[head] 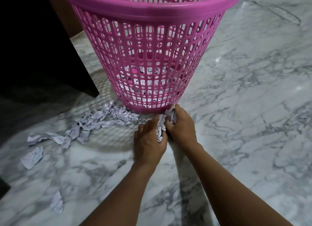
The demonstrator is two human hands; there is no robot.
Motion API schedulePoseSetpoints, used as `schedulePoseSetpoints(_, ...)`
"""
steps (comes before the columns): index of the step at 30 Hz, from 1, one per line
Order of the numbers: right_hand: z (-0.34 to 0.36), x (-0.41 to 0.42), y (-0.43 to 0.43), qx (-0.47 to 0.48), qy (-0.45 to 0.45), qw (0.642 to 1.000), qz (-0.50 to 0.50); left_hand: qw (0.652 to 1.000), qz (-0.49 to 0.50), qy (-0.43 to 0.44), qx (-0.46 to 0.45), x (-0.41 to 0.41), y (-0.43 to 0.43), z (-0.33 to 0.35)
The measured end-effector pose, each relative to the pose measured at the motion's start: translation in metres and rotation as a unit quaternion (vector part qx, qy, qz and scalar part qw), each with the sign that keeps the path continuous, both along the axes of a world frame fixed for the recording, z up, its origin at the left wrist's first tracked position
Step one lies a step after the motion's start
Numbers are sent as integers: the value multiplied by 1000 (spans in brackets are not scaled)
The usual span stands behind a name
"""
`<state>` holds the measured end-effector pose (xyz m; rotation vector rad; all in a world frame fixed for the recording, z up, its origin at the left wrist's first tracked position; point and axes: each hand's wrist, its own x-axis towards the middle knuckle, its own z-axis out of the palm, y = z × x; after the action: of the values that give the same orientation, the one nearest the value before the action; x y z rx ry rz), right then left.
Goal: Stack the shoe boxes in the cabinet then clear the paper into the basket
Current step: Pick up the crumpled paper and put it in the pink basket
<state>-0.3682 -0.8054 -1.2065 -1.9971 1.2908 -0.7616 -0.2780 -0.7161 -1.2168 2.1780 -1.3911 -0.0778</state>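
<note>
A pink perforated basket [148,9] stands on the marble floor, with crumpled paper visible through its lower wall. Both hands meet at the foot of the basket. My left hand [148,141] presses against a crumpled paper piece [160,129] held between the two hands. My right hand [180,126] is closed on more crumpled paper [171,114] right by the basket's base. A pile of crumpled paper scraps [104,119] lies on the floor to the left of the hands. No shoe boxes are in view.
Loose paper pieces lie further left [43,138], [32,157] and near the front [56,203]. A dark cabinet side [42,57] stands at the left, close to the basket. White marble floor [244,116] spreads to the right.
</note>
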Motion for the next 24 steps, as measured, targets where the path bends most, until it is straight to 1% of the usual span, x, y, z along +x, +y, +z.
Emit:
schedulePoseSetpoints(3,-1,-5,0,-6,-7,1000,18,1000,-6,-11,17,1,-4,-1)
schedulePoseSetpoints(5,1,-8,2,-15,-21,1000,15,999,-3,-12,35,3,-6,-1)
schedulePoseSetpoints(7,7,-10,3,-4,-49,999,3,999,-5,2,37,5,-8,0)
schedulePoseSetpoints(9,14,-11,4,20,-90,996,-18,999,-8,31,16,8,-8,5)
schedulePoseSetpoints(11,21,-10,5,35,-123,991,-42,997,11,78,-1,11,-6,14)
schedulePoseSetpoints(16,44,-12,16,33,-182,982,-44,978,75,192,-40,15,10,28)
schedulePoseSetpoints(19,48,-30,17,33,-228,963,-136,971,78,221,-42,17,21,31)
schedulePoseSetpoints(20,47,-40,16,27,-222,960,-171,970,79,228,-36,17,24,33)
schedulePoseSetpoints(22,42,-57,13,31,-173,961,-212,966,82,243,-17,16,28,39)
schedulePoseSetpoints(24,32,-66,14,51,-100,974,-198,968,76,238,-4,13,30,43)
